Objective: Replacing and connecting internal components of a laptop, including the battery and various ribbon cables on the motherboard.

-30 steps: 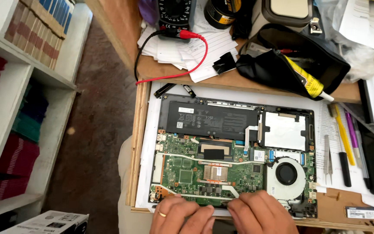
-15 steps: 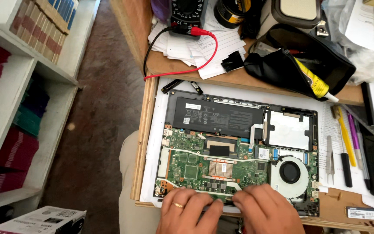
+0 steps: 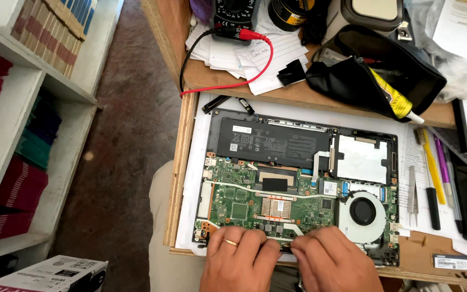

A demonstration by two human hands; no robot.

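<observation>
An opened laptop [image 3: 298, 178] lies bottom-up on the wooden desk, showing its black battery [image 3: 271, 139], green motherboard [image 3: 255, 203] and round fan [image 3: 362, 212]. My left hand [image 3: 239, 258], with a gold ring, rests on the laptop's near edge, fingertips pressing at the board's lower rim. My right hand [image 3: 333, 262] sits beside it, fingertips meeting the left hand's at a small dark part on the near edge. What the fingers pinch is too small to tell.
A multimeter [image 3: 233, 13] with red and black leads stands at the back, beside a black tool pouch [image 3: 377, 70]. Screwdrivers and tweezers [image 3: 431, 178] lie right of the laptop. A bookshelf [image 3: 22, 124] stands left, a cardboard box [image 3: 44, 276] on the floor.
Both hands have shifted slightly right and forward along the laptop's near edge, and their fingertips have come together. The view has also moved a little closer to the laptop.
</observation>
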